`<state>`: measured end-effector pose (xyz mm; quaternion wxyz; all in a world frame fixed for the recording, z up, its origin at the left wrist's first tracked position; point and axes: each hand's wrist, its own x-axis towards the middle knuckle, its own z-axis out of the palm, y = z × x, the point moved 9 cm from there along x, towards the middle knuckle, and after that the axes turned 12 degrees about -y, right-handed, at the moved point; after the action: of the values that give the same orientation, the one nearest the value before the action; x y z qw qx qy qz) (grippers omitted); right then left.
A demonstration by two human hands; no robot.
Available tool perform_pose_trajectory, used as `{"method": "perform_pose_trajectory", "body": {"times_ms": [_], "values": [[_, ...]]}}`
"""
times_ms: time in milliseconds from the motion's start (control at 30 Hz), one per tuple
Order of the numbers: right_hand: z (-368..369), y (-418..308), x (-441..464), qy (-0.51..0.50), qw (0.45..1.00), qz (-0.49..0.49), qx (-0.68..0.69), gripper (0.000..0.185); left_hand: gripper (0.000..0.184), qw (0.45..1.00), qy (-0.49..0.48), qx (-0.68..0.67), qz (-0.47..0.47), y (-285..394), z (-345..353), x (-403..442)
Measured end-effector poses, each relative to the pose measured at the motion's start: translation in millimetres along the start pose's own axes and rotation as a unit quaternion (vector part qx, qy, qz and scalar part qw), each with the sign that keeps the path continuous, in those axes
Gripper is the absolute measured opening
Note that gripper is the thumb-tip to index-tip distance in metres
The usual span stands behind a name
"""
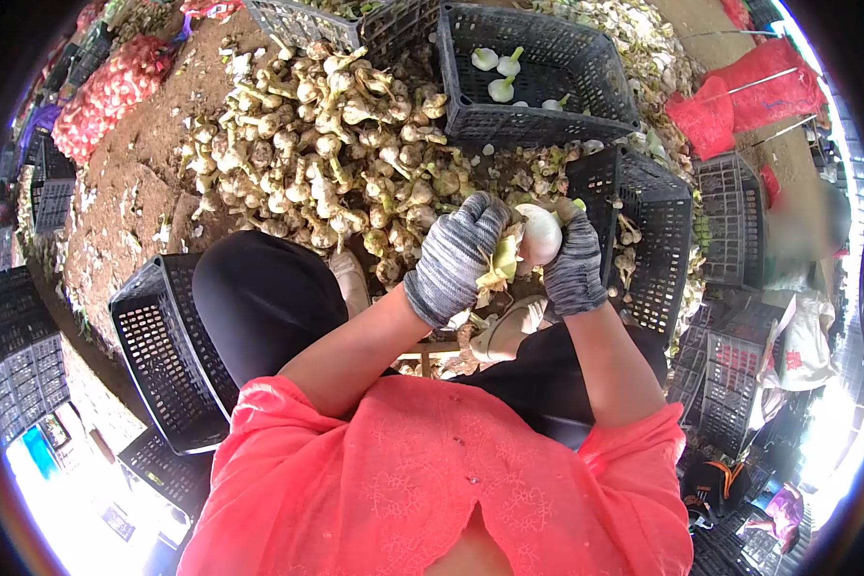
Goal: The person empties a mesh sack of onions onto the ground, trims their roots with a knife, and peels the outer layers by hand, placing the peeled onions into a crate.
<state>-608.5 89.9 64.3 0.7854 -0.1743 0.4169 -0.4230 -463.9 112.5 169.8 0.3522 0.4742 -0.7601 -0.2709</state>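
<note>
A white, partly peeled garlic bulb (pixel 539 234) is between my two gloved hands, above the gap between my knees. My left hand (pixel 459 257), in a grey striped glove, is closed at the bulb's left side, with loose yellowish husk (pixel 501 261) hanging by its fingers. My right hand (pixel 577 259), gloved too, has its fingers wrapped round the bulb's right side. Just beyond lies a large heap of unpeeled garlic (pixel 326 154). The black crate (pixel 538 125) at the top holds a few peeled white bulbs (pixel 501 89).
Black crates stand at my right (pixel 658 240) and beside my left knee (pixel 168 355). Red net sacks lie at far left (pixel 115 91) and upper right (pixel 768 86). Husks litter the ground. Another person (pixel 785 514) shows at the lower right edge.
</note>
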Motion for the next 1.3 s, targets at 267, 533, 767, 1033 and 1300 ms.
{"method": "perform_pose_trajectory", "body": {"times_ms": [267, 533, 767, 1033, 1300], "values": [[12.9, -4.2, 0.5, -0.025, 0.988, -0.031, 0.151, 0.031, 0.021, 0.86, -0.01, -0.481, -0.17, -63.3, 40.7, -3.8], [-7.9, -5.1, 5.5, 0.114, 0.991, 0.029, 0.062, 0.025, 0.017, 0.736, 0.052, -0.607, -0.296, -96.1, 57.8, -23.4], [-27.5, -20.2, 12.7, 0.125, 0.926, 0.07, -0.35, 0.026, 0.023, 0.511, 0.014, -0.729, -0.455, -98.9, 116.6, -62.4], [-3.0, -102.2, 8.0, 0.146, 0.914, -0.211, -0.314, 0.015, 0.017, 0.538, -0.141, -0.72, -0.416, -94.3, 154.4, -70.8], [20.7, -74.5, 10.6, 0.007, 0.906, -0.166, -0.39, 0.018, 0.017, 0.899, -0.396, -0.024, -0.187, -157.8, 258.3, -127.5]]}}
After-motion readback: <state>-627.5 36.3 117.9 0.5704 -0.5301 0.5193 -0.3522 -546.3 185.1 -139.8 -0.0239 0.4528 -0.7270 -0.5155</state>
